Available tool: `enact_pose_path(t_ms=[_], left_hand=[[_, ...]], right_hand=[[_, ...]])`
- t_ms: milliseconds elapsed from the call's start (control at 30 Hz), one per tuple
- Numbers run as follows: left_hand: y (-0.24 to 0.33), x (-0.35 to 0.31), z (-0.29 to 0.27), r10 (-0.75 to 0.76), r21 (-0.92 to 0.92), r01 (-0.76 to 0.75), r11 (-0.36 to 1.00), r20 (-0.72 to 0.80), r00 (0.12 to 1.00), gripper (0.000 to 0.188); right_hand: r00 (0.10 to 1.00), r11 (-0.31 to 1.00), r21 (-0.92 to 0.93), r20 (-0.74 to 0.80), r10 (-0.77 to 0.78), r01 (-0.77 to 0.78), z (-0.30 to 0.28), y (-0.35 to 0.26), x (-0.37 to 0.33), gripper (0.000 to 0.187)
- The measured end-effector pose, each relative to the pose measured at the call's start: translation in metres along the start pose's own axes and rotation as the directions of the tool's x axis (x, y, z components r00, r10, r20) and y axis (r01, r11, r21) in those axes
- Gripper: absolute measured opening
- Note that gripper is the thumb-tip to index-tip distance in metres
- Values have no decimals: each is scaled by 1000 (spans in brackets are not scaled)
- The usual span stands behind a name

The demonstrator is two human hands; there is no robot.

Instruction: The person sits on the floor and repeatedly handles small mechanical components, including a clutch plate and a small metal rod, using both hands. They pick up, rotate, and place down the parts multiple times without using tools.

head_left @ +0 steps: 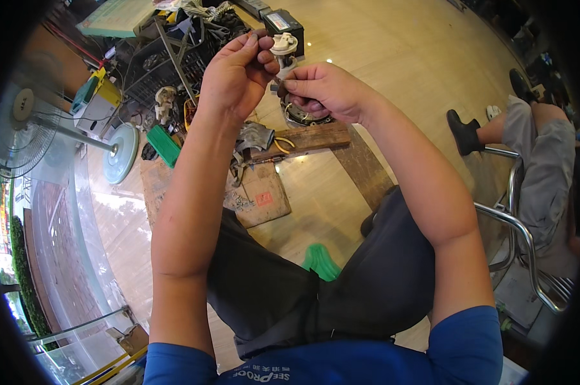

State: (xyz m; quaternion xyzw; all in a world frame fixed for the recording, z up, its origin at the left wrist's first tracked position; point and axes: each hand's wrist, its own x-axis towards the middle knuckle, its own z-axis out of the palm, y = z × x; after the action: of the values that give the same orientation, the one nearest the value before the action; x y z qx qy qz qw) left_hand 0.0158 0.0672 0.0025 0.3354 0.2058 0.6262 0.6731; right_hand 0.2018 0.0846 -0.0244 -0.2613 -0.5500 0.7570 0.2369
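My left hand (238, 78) is raised ahead of me, its thumb and fingertips pinched together. What lies between them is too small to make out. My right hand (328, 92) is lower and to the right, thumb pressed on the index finger, also around something I cannot make out. Between and just beyond both hands stands a white plastic part (283, 46) with a rounded top; whether either hand touches it is unclear. Below my right hand, a round metal part (298, 115) is partly hidden. A wooden block (322, 136) lies nearer, with yellow-handled pliers (282, 145) and a grey glove (256, 136) beside it.
A black crate (150, 76) full of parts stands at far left, near a pedestal fan (30, 128). A black battery (290, 29) is behind the hands. Stained cardboard (264, 199) covers some floor. Another person's legs (540, 154) and a metal chair (518, 221) are at right.
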Motion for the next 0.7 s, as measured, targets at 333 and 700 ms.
enact_pose_path(t_ms=[333,700], left_hand=[[8,-3,-3,-190,53,183,982,177,966,21],[-4,-19,22,-489,819,214,532,91,868,15]], right_hand=[[1000,989,-147,0,25,-25,-1,-10,-8,15],[989,779,-621,-145,-5,-87,-22,-16,-13,20]])
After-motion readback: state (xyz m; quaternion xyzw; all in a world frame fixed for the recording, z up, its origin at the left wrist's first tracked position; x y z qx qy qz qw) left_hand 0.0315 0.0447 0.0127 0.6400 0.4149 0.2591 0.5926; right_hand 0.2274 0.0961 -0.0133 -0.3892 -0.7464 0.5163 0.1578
